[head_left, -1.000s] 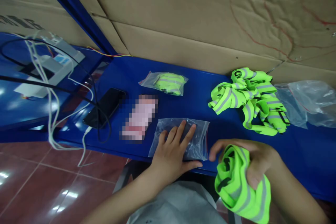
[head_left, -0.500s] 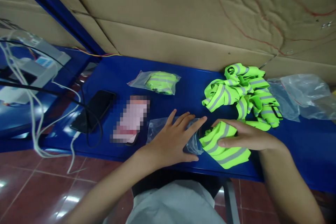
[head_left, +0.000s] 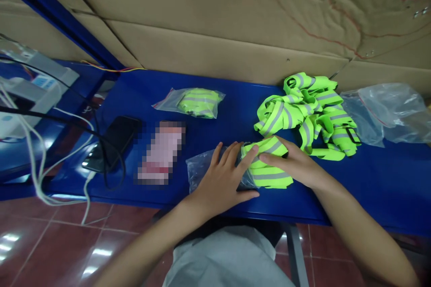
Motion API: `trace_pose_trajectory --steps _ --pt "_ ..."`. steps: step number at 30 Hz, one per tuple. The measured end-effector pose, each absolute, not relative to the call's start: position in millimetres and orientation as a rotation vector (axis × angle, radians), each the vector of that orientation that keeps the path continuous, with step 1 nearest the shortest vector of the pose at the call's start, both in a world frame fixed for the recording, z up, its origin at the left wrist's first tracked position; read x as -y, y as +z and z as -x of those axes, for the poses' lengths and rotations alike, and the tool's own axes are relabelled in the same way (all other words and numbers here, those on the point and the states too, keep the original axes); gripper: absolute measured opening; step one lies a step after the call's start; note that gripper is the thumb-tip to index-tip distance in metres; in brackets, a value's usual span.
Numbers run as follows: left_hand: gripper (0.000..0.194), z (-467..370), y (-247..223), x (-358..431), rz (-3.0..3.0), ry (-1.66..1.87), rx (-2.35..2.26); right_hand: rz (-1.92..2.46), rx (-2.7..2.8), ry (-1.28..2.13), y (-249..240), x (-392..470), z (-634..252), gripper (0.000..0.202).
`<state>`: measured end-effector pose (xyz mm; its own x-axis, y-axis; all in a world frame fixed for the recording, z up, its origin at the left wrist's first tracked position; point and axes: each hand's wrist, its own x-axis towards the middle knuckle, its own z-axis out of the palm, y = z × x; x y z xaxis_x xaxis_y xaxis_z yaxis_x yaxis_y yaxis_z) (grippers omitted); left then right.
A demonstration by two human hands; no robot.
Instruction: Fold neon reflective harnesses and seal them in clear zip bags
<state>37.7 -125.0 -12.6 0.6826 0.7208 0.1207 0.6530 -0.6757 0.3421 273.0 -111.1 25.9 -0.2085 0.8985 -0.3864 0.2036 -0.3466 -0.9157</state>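
My right hand [head_left: 289, 161] grips a folded yellow-green reflective strap [head_left: 271, 175] with grey stripes, at the mouth of a clear plastic bag [head_left: 197, 168]. The near end of the strap meets the bag beside my left hand [head_left: 225, 179]. That hand lies over the bag with its fingers spread, thumb and forefinger around the bag's opening. Behind, a pile of loose reflective straps [head_left: 306, 112] lies on the table. A packed strap in a clear bag [head_left: 200, 102] is at the back, left of the pile.
On the blue table [head_left: 235, 98] are a dark phone [head_left: 117, 141] with cables and a pixelated pink object [head_left: 161, 152]. Empty clear bags [head_left: 390, 112] lie at the right. Grey-white devices [head_left: 40, 85] stand far left. Cardboard [head_left: 215, 18] lines the back.
My right hand has moved left with the folded strap, whose end is now at the bag's mouth under my left fingers. The view has shifted slightly.
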Motion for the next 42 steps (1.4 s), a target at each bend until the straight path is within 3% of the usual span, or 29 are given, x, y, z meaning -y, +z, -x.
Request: trace_pose_trajectory --steps 7,16,21,29,36,42 --pt "0.126 -44 -8 126 -2.551 0.319 -1.138 1.515 1.673 1.691 32 110 -286 0.041" --pt "0.114 -42 -10 126 -2.585 0.360 -1.164 1.509 1.684 1.528 26 112 -282 0.055" --pt "0.109 -45 -6 122 -2.620 0.405 -1.188 1.385 1.744 1.550 28 110 -283 0.049" --pt "0.113 -53 -8 115 -2.683 0.461 -1.161 1.599 1.817 1.164 18 116 -266 0.054" --pt "0.108 -58 -9 113 -2.635 0.512 -1.180 1.555 1.726 1.035 11 114 -262 0.042" --pt "0.119 -63 -23 126 -2.655 0.651 -1.334 1.517 1.442 0.872 2 109 -257 0.036"
